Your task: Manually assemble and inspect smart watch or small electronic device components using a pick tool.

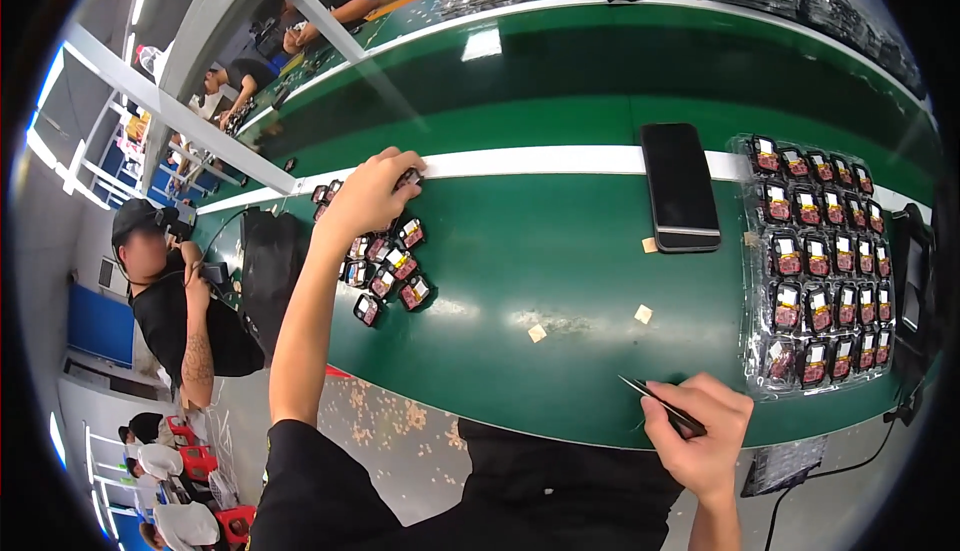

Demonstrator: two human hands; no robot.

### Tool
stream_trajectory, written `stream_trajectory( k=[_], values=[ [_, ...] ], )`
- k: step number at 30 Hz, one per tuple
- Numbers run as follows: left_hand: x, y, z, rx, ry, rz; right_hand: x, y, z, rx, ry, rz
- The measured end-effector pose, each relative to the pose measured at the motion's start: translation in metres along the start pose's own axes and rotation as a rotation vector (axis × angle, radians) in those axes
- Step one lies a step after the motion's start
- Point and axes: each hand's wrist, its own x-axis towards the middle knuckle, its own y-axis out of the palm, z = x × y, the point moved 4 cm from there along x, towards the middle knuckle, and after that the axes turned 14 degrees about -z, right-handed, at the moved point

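Module [408, 180], small and black, sits at the fingertips of the left hand [385, 191], at the far left part of the green counter [480, 381], close to the white strip [540, 161]. The thumb and fingers of this hand are nearly closed and appear to pinch it; whether it is lifted clear of the surface cannot be told. The right hand [705, 426] is curled firmly around dark tweezers [682, 421], tips pointing up and left above the near edge of the counter. Loose modules [402, 264] lie in an uneven cluster beside the left forearm. At right, a clear plastic tray [756, 296] carries seated modules [816, 254] in rows. A phone [680, 191] lies between cluster and tray; tan squares [537, 333] are scattered nearby.

Risks, as judged: a shallow fingertip grip could let the module slip; the left wrist or forearm, passing close to the cluster, could knock units about; the pointed tweezers could scratch a face if brought in carelessly; a bump to the tray could unseat its contents.

Markings: seated modules show white rectangular labels, yellow bands and reddish lower areas. Print is too small to read. The phone's screen is dark; no brand is legible.
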Motion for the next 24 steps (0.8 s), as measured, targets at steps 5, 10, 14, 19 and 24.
stream_trajectory(
  k=[5,10,14,19,24],
  values=[
    [-0.006,0.010,-0.110,-0.381,0.206,0.074,0.003,0.000,-0.003,-0.038,0.024,0.026],
    [-0.038,0.020,-0.224,-0.527,0.542,0.049,0.001,-0.001,0.001,-0.062,0.031,0.037],
    [-0.051,0.029,-0.251,-0.459,0.617,-0.070,0.004,-0.001,0.002,-0.094,0.034,0.041],
    [-0.049,0.021,-0.233,-0.414,0.555,-0.044,0.006,0.000,-0.002,-0.065,0.006,0.039],
    [-0.052,0.036,-0.205,-0.649,0.484,0.024,0.013,-0.006,-0.004,0.035,0.074,0.056]
  ],
)
